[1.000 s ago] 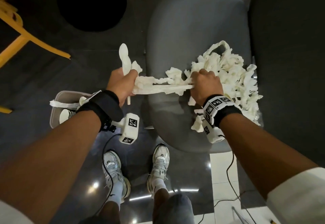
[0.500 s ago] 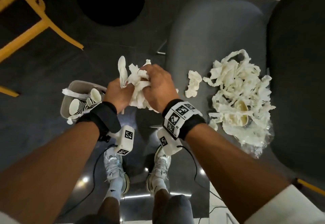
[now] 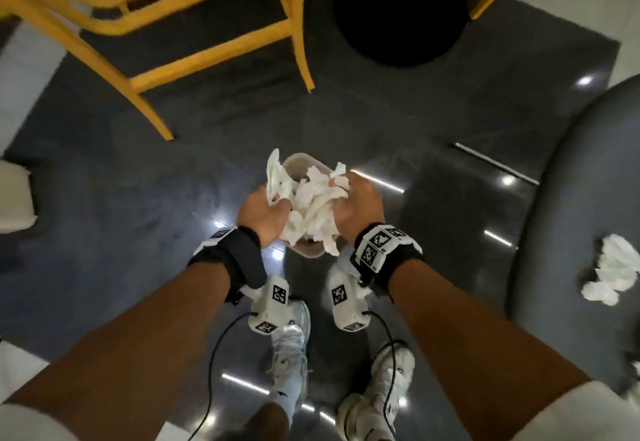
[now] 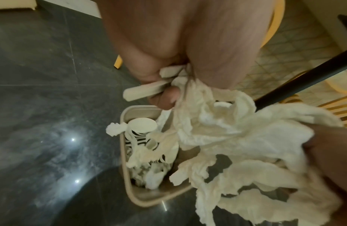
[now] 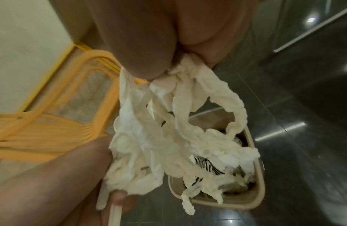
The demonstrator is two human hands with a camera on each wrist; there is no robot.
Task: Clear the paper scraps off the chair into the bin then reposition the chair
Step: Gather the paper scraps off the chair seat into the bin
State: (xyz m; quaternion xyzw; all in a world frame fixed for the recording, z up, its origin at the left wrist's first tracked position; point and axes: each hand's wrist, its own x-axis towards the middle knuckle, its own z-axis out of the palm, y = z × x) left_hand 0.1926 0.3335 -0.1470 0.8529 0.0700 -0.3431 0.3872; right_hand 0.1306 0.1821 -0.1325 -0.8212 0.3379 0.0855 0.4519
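Note:
Both my hands hold one bundle of white paper scraps (image 3: 313,208) right above the small beige bin (image 3: 309,250) on the floor. My left hand (image 3: 268,210) grips the bundle's left side, together with a pale flat stick (image 4: 143,90). My right hand (image 3: 355,205) grips the right side. Strips (image 5: 188,198) hang down into the bin (image 5: 252,197), which holds more paper and a striped cup (image 4: 141,134). The grey chair seat (image 3: 568,198) lies at the right edge with a few loose scraps (image 3: 613,272) on it.
A yellow wooden chair (image 3: 207,38) stands at the upper left, its legs close to the bin. A round black base (image 3: 398,7) sits on the dark glossy floor beyond. My two feet (image 3: 346,371) stand just behind the bin, with cables trailing from the wrist cameras.
Both hands have carried the gathered bundle left off the chair seat and now hold it over the bin. My view has swung left, leaving the chair at the right edge.

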